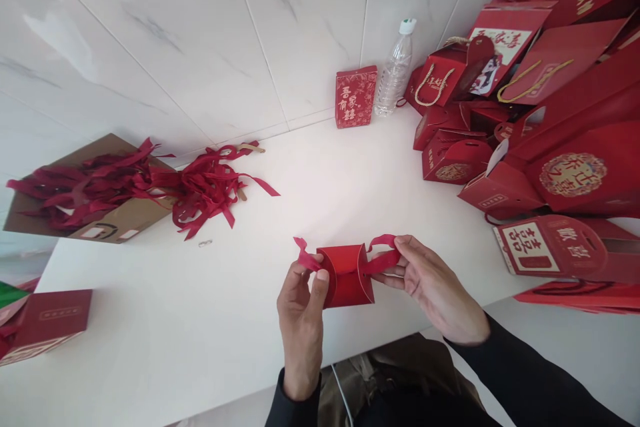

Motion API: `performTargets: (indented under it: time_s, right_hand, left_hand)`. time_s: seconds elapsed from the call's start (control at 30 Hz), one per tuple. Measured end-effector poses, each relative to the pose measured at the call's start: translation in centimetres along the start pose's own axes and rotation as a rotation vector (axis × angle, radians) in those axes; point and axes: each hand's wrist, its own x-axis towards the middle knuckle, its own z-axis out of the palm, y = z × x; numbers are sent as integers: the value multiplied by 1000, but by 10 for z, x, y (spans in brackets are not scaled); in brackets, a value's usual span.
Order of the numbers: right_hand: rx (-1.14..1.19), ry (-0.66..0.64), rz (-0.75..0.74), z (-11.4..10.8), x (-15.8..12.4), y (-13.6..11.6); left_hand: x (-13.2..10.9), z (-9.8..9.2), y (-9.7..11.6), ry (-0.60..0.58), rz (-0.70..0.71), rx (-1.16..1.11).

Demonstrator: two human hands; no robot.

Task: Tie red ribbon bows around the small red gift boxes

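A small red gift box with two upright side walls is just above the white table's near edge, seen from above into its open top. My left hand grips its left wall, thumb outside, with one end of a dark red ribbon poking up beside the fingers. On the other side my right hand pinches the ribbon where it loops out from the right wall. Between the two walls, the ribbon's path inside the box is hard to make out.
A cardboard carton full of red ribbons stands at left, with a loose ribbon pile beside it. At the back wall are a red patterned box and a water bottle. Several red gift boxes crowd the right side; another box sits far left.
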Motion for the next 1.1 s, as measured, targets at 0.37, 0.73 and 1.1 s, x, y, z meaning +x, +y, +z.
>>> performTargets:
  time_s: [0.37, 0.73, 1.1]
  right_hand:
    - [5, 70, -40, -4, -1, 6]
    - [-147, -41, 0, -1, -12, 5]
    - [-23, 36, -37, -8, -8, 22]
  left_hand:
    - [-5, 2, -4, 208, -112, 43]
    - [-16, 5, 1, 166, -103, 10]
    - [-21, 11, -6, 181, -113, -12]
